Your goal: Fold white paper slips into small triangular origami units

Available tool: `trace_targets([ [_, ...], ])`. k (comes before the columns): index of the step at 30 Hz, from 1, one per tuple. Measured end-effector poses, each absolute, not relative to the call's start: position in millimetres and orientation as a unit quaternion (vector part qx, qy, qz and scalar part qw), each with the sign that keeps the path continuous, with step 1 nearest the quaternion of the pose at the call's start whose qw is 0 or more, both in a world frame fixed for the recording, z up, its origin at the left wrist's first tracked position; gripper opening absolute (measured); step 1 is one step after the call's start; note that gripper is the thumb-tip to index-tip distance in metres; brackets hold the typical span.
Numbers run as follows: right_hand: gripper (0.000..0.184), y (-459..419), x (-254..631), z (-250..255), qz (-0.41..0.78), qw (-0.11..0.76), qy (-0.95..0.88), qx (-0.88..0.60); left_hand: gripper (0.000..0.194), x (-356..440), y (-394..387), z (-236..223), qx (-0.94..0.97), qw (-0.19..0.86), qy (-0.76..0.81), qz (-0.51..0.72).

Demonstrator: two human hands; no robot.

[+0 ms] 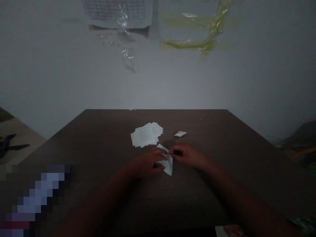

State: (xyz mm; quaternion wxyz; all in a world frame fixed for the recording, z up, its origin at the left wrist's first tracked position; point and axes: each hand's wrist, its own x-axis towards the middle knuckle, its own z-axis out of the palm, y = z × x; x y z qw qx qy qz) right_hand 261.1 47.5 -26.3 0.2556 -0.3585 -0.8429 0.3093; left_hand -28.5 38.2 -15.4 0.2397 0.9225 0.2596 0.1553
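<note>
A small printed sheet of paper, with folded-looking slanted edges, lies on the brown table between my hands. My left hand rests on its left side, fingers apart and pressing it down. At the upper right edge of the paper, my right hand is closed in a pinch on it. Just beyond my left hand is a fanned pile of printed paper sheets. A small folded white paper piece, diamond-shaped, sits past my right hand. The scene is dim, so the exact folds cannot be made out.
The brown table meets a pale wall at its far edge. Taped sheets hang on the wall, one a gridded paper. Dark objects lie on a lighter surface at the left. A blurred-out patch covers the lower left.
</note>
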Motion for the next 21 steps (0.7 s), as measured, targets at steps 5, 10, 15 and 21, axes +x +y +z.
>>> trace_targets([
  [5,0.010,50.6,259.5,-27.9,0.335,0.293,-0.813,-0.375,0.048,-22.6,37.2,-17.3,0.933,0.213,0.256,0.135],
  [10,0.022,50.3,251.7,-27.8,0.371,0.350,-0.742,-0.435,0.045,-15.2,31.4,-19.3,0.934,0.189,0.279,0.120],
  [15,0.020,55.8,252.9,-32.5,0.401,0.376,-0.660,-0.512,0.045,-11.0,26.5,-18.7,0.933,0.145,0.313,0.104],
  [21,0.036,56.5,253.6,-30.3,0.487,0.348,-0.592,-0.540,0.049,-10.9,29.4,-19.9,0.934,0.137,0.316,0.088],
])
